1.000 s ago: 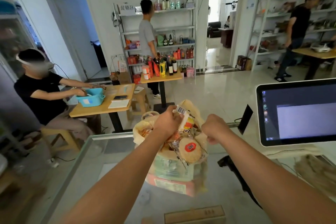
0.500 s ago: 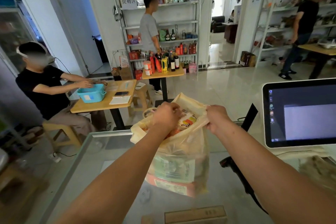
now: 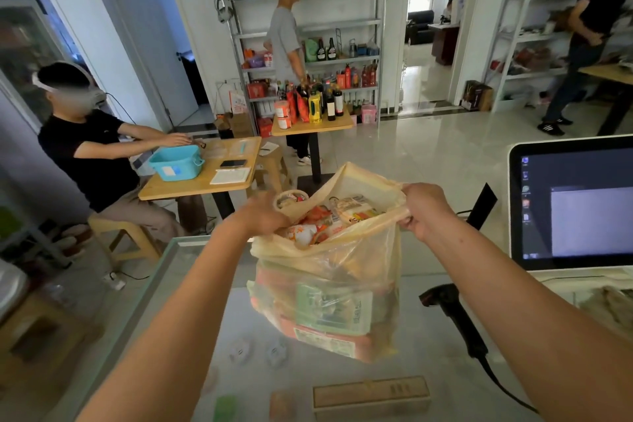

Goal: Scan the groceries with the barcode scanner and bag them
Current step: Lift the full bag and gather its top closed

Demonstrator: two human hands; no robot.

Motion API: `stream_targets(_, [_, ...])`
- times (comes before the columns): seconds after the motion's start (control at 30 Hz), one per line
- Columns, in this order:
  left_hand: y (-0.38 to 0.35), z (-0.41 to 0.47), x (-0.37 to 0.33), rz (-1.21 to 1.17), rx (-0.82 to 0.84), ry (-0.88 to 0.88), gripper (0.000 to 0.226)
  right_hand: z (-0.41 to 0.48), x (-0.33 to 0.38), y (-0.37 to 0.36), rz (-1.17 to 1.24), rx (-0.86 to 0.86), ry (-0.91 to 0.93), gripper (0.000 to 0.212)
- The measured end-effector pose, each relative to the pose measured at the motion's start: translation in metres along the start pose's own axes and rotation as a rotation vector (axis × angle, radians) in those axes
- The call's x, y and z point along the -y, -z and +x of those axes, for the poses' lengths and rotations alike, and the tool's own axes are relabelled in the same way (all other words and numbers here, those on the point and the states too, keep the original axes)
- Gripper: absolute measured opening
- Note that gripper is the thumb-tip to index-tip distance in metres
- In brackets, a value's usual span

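A wooden box (image 3: 371,394) lies nearest, under the glass counter (image 3: 205,325). On the counter, the black barcode scanner (image 3: 452,312) lies just right of the bag, its cable trailing toward the near edge. The yellowish plastic bag (image 3: 342,271) stands in the middle, packed with groceries (image 3: 329,216) that show at its open mouth. The left hand (image 3: 263,216) grips the bag's left rim and the right hand (image 3: 424,209) pinches its right rim, both with curled fingers. A screen (image 3: 575,202) stands to the right. Beyond, a seated person (image 3: 89,154) reaches toward a blue basket (image 3: 176,163) on a wooden table (image 3: 191,188). Farther back, a standing person (image 3: 284,41) faces shelves (image 3: 342,24) of bottles.
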State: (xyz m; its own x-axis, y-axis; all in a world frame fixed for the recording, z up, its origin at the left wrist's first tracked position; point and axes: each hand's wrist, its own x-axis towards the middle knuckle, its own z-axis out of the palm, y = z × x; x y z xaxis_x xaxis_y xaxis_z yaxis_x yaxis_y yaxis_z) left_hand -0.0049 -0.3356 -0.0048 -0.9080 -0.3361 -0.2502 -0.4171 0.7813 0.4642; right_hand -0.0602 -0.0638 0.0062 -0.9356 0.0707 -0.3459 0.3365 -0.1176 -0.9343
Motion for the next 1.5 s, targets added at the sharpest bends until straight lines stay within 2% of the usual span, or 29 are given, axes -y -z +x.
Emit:
stream_targets(0.07, [-0.007,-0.004,0.021,0.014,0.005,0.105,0.075,0.003,-0.004,0.002,-0.060,0.008,0.059,0.021])
stream_targets(0.1, [-0.010,-0.002,0.028,0.073,-0.035,0.124,0.063,0.004,-0.006,0.003,-0.082,0.019,0.088,0.019])
stream_targets(0.17, [-0.010,0.002,0.037,0.245,-0.099,0.109,0.036,0.004,-0.007,0.003,-0.104,0.059,0.134,0.019])
stream_targets(0.2, [-0.011,0.003,0.040,0.307,-0.099,0.105,0.032,0.003,-0.007,0.004,-0.102,0.080,0.147,0.020])
stream_targets(0.27, [-0.011,0.006,0.044,0.342,-0.107,0.119,0.030,-0.002,-0.005,0.006,-0.081,0.115,0.145,0.023])
stream_targets(0.37, [-0.007,0.002,0.047,0.312,-0.227,0.155,0.025,-0.008,-0.002,0.011,-0.074,0.125,0.138,0.026])
stream_targets(0.43, [-0.003,0.001,0.046,0.193,-0.305,0.170,0.025,-0.011,-0.003,0.012,-0.072,0.128,0.136,0.026])
stream_targets(0.5, [0.001,-0.001,0.036,-0.182,-0.332,0.172,0.026,-0.012,-0.004,0.011,-0.062,0.124,0.128,0.026])
stream_targets(0.57, [0.005,-0.004,0.022,-0.868,-0.323,0.267,0.022,-0.013,-0.003,0.010,-0.066,0.110,0.123,0.024])
stream_targets(0.63, [0.012,-0.012,0.015,-1.514,-0.230,0.408,0.020,-0.012,-0.002,0.011,-0.067,0.101,0.129,0.024])
stream_targets(0.7, [0.015,-0.012,0.021,-1.841,-0.175,0.515,0.021,-0.009,-0.002,0.015,-0.054,0.100,0.137,0.025])
stream_targets(0.73, [0.014,-0.012,0.026,-1.873,-0.171,0.525,0.026,-0.008,-0.002,0.017,-0.056,0.086,0.143,0.025])
stream_targets(0.77, [0.012,-0.011,0.031,-1.811,-0.181,0.520,0.029,-0.005,-0.003,0.019,-0.066,0.070,0.149,0.024])
stream_targets(0.83, [0.009,-0.012,0.034,-1.531,-0.203,0.431,0.033,-0.001,-0.002,0.021,-0.090,0.050,0.168,0.022])
stream_targets(0.93, [0.012,-0.021,0.032,-0.927,-0.041,0.137,0.054,0.005,-0.004,0.022,-0.171,0.075,0.287,0.023])
stream_targets(1.0, [0.015,-0.016,0.033,-0.440,0.039,0.048,0.047,0.006,-0.007,0.022,-0.166,0.122,0.351,0.024])
stream_targets(1.07, [0.017,-0.009,0.036,-0.047,-0.067,0.048,0.028,0.007,-0.013,0.023,0.009,0.181,0.301,0.026])
stream_targets(1.1, [0.017,-0.005,0.039,0.034,-0.162,0.059,0.026,0.007,-0.017,0.024,0.121,0.209,0.264,0.030])
stream_targets(1.2, [0.022,-0.017,0.046,-0.119,-0.358,0.106,0.044,0.004,-0.026,0.017,0.444,0.211,0.209,0.038])
stream_targets(1.27, [0.029,-0.028,0.048,-0.134,-0.470,0.108,0.052,-0.001,-0.022,0.010,0.566,0.179,0.208,0.037])
stream_targets(1.4, [0.060,-0.052,0.039,-0.296,-0.660,-0.002,0.044,-0.013,0.011,0.004,0.577,0.138,0.272,0.031])
stream_targets(1.5, [0.077,-0.078,0.037,-0.481,-0.719,-0.091,0.037,-0.024,0.038,0.008,0.564,0.133,0.318,0.031])
